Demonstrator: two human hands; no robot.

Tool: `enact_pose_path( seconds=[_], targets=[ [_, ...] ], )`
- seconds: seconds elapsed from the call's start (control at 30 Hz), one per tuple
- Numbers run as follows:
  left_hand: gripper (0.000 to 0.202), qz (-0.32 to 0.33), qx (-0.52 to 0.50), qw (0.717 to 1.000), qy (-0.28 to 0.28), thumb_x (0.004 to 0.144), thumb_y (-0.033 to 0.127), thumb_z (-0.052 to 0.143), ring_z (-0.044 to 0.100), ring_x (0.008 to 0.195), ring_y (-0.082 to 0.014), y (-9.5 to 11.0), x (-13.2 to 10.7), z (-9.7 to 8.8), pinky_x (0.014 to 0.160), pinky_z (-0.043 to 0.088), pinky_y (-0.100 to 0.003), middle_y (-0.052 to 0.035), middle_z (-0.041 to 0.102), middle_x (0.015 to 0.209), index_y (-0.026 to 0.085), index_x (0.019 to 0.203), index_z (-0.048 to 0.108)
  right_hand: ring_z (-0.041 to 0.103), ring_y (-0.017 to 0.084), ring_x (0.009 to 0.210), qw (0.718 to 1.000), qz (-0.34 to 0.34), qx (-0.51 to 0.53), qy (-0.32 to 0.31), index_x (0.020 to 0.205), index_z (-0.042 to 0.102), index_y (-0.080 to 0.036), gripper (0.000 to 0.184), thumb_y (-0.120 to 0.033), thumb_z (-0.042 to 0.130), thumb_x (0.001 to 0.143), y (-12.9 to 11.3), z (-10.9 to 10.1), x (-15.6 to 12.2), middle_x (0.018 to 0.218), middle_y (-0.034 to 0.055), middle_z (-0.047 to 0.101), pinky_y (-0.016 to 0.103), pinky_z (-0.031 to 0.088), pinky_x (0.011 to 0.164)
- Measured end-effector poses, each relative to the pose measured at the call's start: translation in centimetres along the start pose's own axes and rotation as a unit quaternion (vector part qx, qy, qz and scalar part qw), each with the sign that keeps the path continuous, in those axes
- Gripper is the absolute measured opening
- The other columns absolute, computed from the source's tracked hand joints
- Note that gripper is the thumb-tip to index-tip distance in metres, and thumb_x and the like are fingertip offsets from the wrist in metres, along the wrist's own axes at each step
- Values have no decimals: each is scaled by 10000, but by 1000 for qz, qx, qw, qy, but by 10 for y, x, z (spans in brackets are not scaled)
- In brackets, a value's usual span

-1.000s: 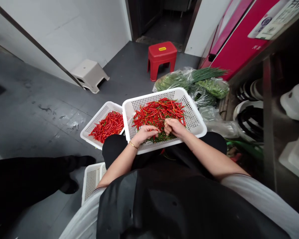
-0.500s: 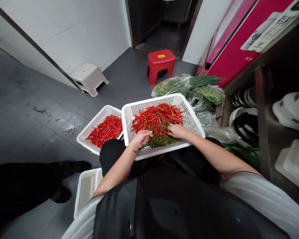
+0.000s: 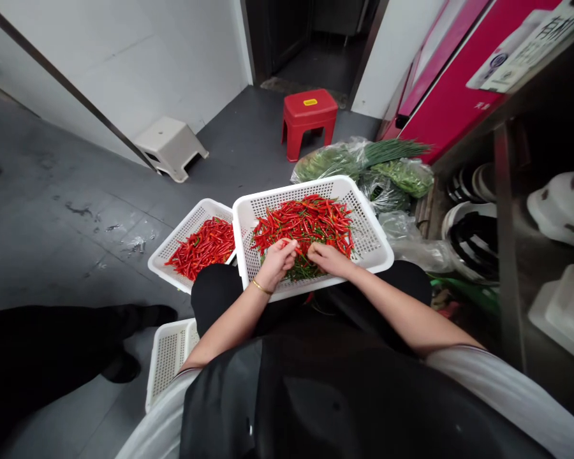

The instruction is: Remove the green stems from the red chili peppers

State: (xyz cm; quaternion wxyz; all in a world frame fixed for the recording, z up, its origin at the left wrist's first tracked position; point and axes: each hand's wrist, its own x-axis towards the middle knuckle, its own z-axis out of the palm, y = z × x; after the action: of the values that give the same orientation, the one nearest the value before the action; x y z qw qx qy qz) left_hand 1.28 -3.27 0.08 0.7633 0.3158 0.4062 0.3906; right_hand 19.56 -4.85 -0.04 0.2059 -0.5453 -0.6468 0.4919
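Two hands meet over the white basket [image 3: 366, 224], frame center. Left hand [image 3: 277, 262], bracelet [image 3: 262, 288] at wrist: thumb and fingertips pinched on a red chili [image 3: 298, 249]. Right hand [image 3: 332, 259] just beside it, fingers curled; tips small in view, cannot tell whether they close on anything. Chili heap [image 3: 310, 217] fills the basket's middle, green stems [image 3: 299, 273] along its near side. Second basket [image 3: 159, 256], left of center, holds more red chilies [image 3: 208, 243]. Red stool [image 3: 310, 113] upper center.
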Motion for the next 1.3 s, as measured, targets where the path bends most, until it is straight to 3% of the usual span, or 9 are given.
enact_pose_path(
  seconds=[0.07, 0.23, 0.4, 0.5, 0.6, 0.8, 0.93, 1.07, 1.3],
  targets=[
    [423, -18, -46, 999, 4, 637, 447, 806, 213, 375, 8, 5, 1, -3, 355, 84, -163, 73, 456, 552, 139, 769, 548, 524, 121, 586, 998, -27, -10, 52, 803, 534, -208, 186, -375, 489, 874, -9, -6, 0, 639, -37, 569, 246, 398, 601],
    [403, -28, 20, 999, 1, 650, 451, 793, 238, 372, -4, 9, -7, -8, 362, 109, -173, 51, 498, 554, 151, 719, 533, 491, 107, 481, 998, -32, 43, -38, 635, 523, -201, 306, -388, 470, 872, -18, 24, -1, 499, -42, 505, 242, 412, 553],
    [239, 115, 248, 961, -40, 649, 321, 805, 534, 628, -100, 11, -29, -3, 526, 370, -190, -32, 636, 684, 158, 706, 641, 307, 91, 346, 978, 69, 174, -95, 587, 431, -220, 380, -445, 405, 893, -9, 32, -15, 412, -81, 306, 245, 385, 426],
    [215, 123, 185, 975, -22, 684, 323, 761, 479, 565, -87, 17, -29, -6, 486, 335, -188, -10, 585, 623, 161, 671, 622, 506, 135, 490, 993, 68, -64, -78, 785, 628, -191, 339, -420, 418, 921, 1, -1, -13, 574, 5, 541, 268, 455, 545],
    [339, 46, -18, 999, -15, 732, 366, 649, 367, 456, -70, 27, -15, -19, 387, 218, -184, 8, 460, 524, 168, 538, 452, 643, 217, 810, 922, 44, -385, -8, 1158, 659, -249, 320, -356, 485, 912, 16, -27, 5, 1041, 112, 655, 311, 472, 690],
    [176, -78, -103, 990, -59, 676, 241, 643, 429, 470, -76, 26, -9, -36, 355, 178, -147, 7, 476, 561, 162, 641, 490, 653, 241, 905, 836, -11, -536, -120, 1265, 605, -251, 386, -257, 492, 896, 37, -18, 38, 1165, 142, 623, 297, 453, 671],
    [183, -76, 42, 996, 11, 677, 273, 703, 293, 372, -37, 12, -9, -31, 349, 129, -177, 56, 415, 480, 143, 690, 574, 653, 220, 884, 869, -6, -487, -83, 1124, 642, -234, 273, -319, 538, 887, 26, -27, 33, 1157, 109, 632, 286, 446, 676],
    [282, 46, 220, 970, 90, 616, 296, 807, 386, 445, -47, -2, 4, -13, 416, 256, -192, 44, 512, 543, 138, 778, 639, 651, 219, 925, 899, -29, -433, -47, 1061, 633, -204, 247, -377, 544, 910, 5, -30, 24, 1079, 97, 684, 279, 443, 728],
    [378, 89, 164, 982, 32, 735, 484, 709, 339, 396, -51, -23, 9, -3, 398, 243, -193, 82, 424, 484, 151, 892, 621, 671, 188, 896, 964, -80, -255, -21, 1048, 649, -142, 258, -278, 442, 977, -4, 18, 22, 1013, 101, 728, 259, 448, 762]
  ],
)
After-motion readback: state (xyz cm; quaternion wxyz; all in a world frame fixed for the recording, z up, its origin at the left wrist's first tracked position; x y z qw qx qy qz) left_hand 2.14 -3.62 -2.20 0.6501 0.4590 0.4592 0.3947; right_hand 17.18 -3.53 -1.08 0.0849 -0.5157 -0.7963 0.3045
